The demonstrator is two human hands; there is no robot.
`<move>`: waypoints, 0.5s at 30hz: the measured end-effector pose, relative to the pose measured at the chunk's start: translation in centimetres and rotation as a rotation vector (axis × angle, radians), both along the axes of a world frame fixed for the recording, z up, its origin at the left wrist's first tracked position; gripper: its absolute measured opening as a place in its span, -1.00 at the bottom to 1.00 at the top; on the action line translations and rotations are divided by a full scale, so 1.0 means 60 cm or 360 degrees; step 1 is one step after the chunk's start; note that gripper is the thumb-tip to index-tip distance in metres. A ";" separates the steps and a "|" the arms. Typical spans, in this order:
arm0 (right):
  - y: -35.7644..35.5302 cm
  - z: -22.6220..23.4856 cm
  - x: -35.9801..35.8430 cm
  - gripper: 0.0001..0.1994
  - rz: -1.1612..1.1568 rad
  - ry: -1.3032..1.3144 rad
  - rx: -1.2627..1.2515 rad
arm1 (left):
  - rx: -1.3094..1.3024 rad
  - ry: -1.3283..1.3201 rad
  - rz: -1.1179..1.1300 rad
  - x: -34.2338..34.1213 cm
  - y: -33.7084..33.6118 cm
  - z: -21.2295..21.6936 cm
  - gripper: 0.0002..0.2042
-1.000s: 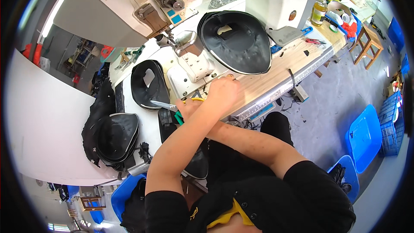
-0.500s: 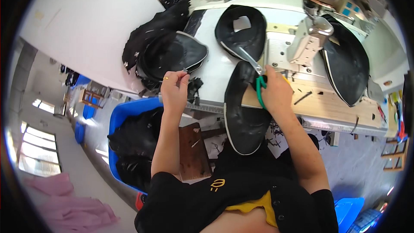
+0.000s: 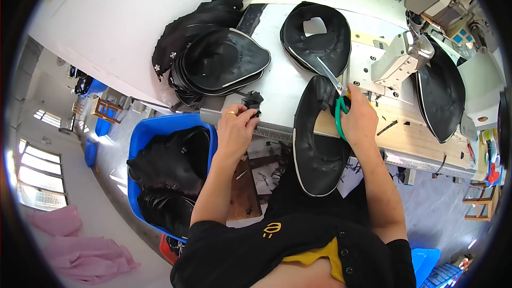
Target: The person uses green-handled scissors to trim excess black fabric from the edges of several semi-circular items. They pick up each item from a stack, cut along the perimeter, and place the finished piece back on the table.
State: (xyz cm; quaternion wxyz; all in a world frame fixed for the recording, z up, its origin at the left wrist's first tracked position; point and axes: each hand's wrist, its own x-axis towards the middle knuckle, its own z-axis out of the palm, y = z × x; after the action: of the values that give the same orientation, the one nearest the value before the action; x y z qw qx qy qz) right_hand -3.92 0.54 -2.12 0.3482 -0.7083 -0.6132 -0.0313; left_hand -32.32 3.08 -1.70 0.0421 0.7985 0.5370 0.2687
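One grip, the right hand (image 3: 360,121), held green-handled metal scissors (image 3: 337,86), a curved black pale-edged piece (image 3: 309,146) at their seven o'clock. The left hand (image 3: 236,130), narrowly pinched, met ragged black scraps (image 3: 252,99), hold unconfirmed: apparently scrap handling; next move required steady scissors.

A white-topped worktable (image 3: 277,88) carries a pale wood-grain board (image 3: 418,141) along its front right side. On the white top at left sits a stack of black, leathery, curved pieces with pale edging (image 3: 226,58). A crumpled black scrap (image 3: 252,101) lies near the front edge, and a rounded black stack with a cut-out (image 3: 320,45) farther back. A long, curved black piece (image 3: 312,152) overhangs the front. Thin dark slivers (image 3: 386,128), possibly trimmings, dot the board.
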 end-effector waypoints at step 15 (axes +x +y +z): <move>-0.015 0.016 0.001 -0.49 0.0058 0.0232 -0.0088 | 0.0073 -0.0701 0.0286 -0.024 0.010 -0.027 -0.87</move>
State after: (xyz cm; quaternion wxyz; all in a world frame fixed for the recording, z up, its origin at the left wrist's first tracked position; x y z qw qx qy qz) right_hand -3.84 -0.33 -1.18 0.3726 -0.7068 -0.5998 0.0437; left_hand -33.76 3.65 -3.34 0.1159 0.6704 0.5774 0.4513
